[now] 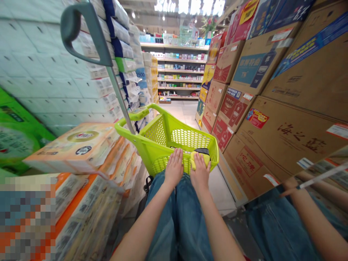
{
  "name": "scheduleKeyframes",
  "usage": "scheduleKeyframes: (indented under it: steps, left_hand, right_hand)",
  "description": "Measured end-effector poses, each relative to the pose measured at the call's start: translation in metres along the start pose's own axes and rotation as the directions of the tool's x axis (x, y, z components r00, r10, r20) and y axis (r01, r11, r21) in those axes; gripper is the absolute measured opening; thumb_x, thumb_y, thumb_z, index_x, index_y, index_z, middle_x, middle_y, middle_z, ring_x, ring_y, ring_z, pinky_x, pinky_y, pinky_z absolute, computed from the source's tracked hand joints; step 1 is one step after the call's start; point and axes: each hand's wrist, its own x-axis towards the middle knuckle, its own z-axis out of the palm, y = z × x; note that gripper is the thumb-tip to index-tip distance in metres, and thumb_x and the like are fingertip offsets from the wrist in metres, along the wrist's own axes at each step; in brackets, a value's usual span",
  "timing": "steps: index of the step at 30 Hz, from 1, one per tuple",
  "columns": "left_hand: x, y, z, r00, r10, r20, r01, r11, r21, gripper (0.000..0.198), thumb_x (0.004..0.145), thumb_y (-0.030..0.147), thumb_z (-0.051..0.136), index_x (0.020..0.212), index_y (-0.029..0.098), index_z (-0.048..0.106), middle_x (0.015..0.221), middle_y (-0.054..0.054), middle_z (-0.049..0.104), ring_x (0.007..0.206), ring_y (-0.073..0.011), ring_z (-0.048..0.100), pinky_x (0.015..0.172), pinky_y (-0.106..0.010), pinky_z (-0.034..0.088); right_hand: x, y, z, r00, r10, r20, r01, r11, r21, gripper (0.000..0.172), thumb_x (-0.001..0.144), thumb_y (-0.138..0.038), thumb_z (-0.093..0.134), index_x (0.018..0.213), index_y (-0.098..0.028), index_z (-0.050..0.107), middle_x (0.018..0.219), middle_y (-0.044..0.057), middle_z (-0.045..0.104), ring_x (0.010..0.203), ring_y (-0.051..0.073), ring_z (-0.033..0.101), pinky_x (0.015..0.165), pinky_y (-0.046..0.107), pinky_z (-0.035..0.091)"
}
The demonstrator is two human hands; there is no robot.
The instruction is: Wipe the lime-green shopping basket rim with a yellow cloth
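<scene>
Two bare hands at the near wall of a yellow-green basket (190, 137), w/ the yellow-and-dark cloth (202, 150) lying at the basket's right end. The basket's long axis runs L to R across the scene, its handled end to the L, next to the grey pull handle (104, 41) on its metal rod (119, 94), which leans up toward the L. The cloth is directly under the fingers of the right hand (199, 172), so that hand is the nearer — in contact, in fact — whereas the left hand (174, 168) lies to its L, apart from the cloth. L hand: fingers extended and close together, laid on the near rim, nothing seen in it; palm hidden. R hand: fingers slightly spread over the cloth; whether the thumb pinches it, cannot tell. The cloth's own long axis is likewise unclear, being partly covered, though its dark part shows on the far side of the fingertips. Surroundings: packaged goods (78, 141) stacked to the L, brown cartons (301, 127) to the R, stocked shelves (181, 70) at the far end — all well apart from both hands.
</scene>
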Motion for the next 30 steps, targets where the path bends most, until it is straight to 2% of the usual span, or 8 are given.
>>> scheduleKeyframes:
  steps: [2, 4, 6, 10, 17, 23, 26, 30]
  left_hand:
    - [0.000, -0.001, 0.000, 1.000, 0.003, 0.004, -0.003, 1.000, 0.003, 0.071, 0.087, 0.013, 0.039, 0.153, 0.011, 0.013, 0.159, -0.010, 0.023, 0.149, -0.0208, 0.010, 0.120, -0.041, 0.022]
    - [0.000, -0.001, 0.000, 1.000, 0.005, 0.006, -0.005, 1.000, 0.002, 0.071, 0.087, 0.012, 0.037, 0.153, 0.012, 0.012, 0.160, -0.009, 0.023, 0.149, -0.0205, 0.011, 0.120, -0.041, 0.024]
    - [0.000, -0.002, 0.000, 1.000, 0.007, 0.005, -0.007, 1.000, -0.003, 0.071, 0.086, 0.012, 0.038, 0.153, 0.012, 0.012, 0.159, -0.009, 0.024, 0.149, -0.0207, 0.011, 0.120, -0.042, 0.024]
    - [0.000, -0.001, 0.000, 1.000, 0.015, -0.012, -0.015, 1.000, -0.015, 0.075, 0.084, 0.013, 0.043, 0.153, 0.011, 0.013, 0.159, -0.010, 0.024, 0.149, -0.0217, 0.012, 0.120, -0.042, 0.023]
    - [0.000, 0.000, 0.000, 1.000, 0.005, -0.012, -0.005, 1.000, -0.014, 0.077, 0.084, 0.014, 0.044, 0.153, 0.010, 0.012, 0.159, -0.010, 0.023, 0.149, -0.0214, 0.011, 0.121, -0.041, 0.020]
    - [0.000, -0.001, -0.001, 1.000, 0.009, -0.001, -0.009, 1.000, -0.014, 0.075, 0.085, 0.015, 0.045, 0.153, 0.010, 0.013, 0.160, -0.010, 0.022, 0.149, -0.0214, 0.010, 0.121, -0.040, 0.019]
    - [0.000, -0.001, -0.001, 1.000, 0.010, -0.005, -0.010, 1.000, -0.024, 0.074, 0.085, 0.015, 0.044, 0.153, 0.010, 0.013, 0.160, -0.010, 0.022, 0.149, -0.0218, 0.010, 0.121, -0.041, 0.020]
    - [-0.001, -0.001, -0.001, 1.000, 0.004, -0.011, -0.004, 1.000, -0.029, 0.074, 0.086, 0.015, 0.044, 0.153, 0.010, 0.013, 0.159, -0.010, 0.024, 0.149, -0.0222, 0.011, 0.121, -0.041, 0.021]
  right_hand:
    - [0.006, -0.018, 0.006, 0.996, -0.076, 0.040, 0.074, 0.997, 0.029, 0.058, 0.087, -0.016, 0.037, 0.145, -0.018, 0.040, 0.152, 0.006, 0.040, 0.144, 0.021, 0.028, 0.119, 0.052, 0.002]
    - [0.007, -0.027, 0.010, 0.991, -0.123, 0.048, 0.121, 0.992, 0.047, 0.060, 0.087, -0.015, 0.038, 0.146, -0.018, 0.038, 0.152, 0.005, 0.039, 0.144, 0.021, 0.027, 0.120, 0.050, 0.002]
    - [0.005, -0.024, 0.010, 0.987, -0.154, 0.038, 0.153, 0.987, 0.045, 0.061, 0.087, -0.014, 0.037, 0.147, -0.019, 0.036, 0.153, 0.004, 0.039, 0.144, 0.019, 0.027, 0.120, 0.049, 0.001]
    - [-0.004, 0.001, 0.003, 0.980, -0.200, 0.013, 0.200, 0.979, 0.035, 0.061, 0.088, -0.013, 0.036, 0.147, -0.025, 0.036, 0.151, 0.004, 0.041, 0.143, 0.017, 0.031, 0.120, 0.050, -0.003]
    - [-0.018, 0.056, -0.018, 0.998, -0.027, -0.051, 0.031, 0.997, 0.072, 0.053, 0.092, -0.022, 0.034, 0.145, -0.026, 0.039, 0.150, 0.006, 0.044, 0.141, 0.021, 0.034, 0.117, 0.058, 0.001]
    - [-0.021, 0.095, -0.029, 0.985, 0.146, -0.091, -0.132, 0.980, 0.148, 0.051, 0.091, -0.031, 0.034, 0.141, -0.029, 0.045, 0.147, 0.006, 0.047, 0.139, 0.023, 0.037, 0.114, 0.064, 0.003]
    - [-0.018, 0.093, -0.025, 0.971, 0.210, -0.116, -0.191, 0.969, 0.158, 0.052, 0.090, -0.031, 0.033, 0.140, -0.027, 0.046, 0.147, 0.007, 0.047, 0.140, 0.024, 0.035, 0.113, 0.065, -0.001]
    - [-0.010, 0.062, -0.014, 0.974, 0.182, -0.133, -0.171, 0.981, 0.088, 0.055, 0.089, -0.026, 0.033, 0.143, -0.019, 0.043, 0.149, 0.009, 0.043, 0.143, 0.024, 0.031, 0.116, 0.060, -0.003]
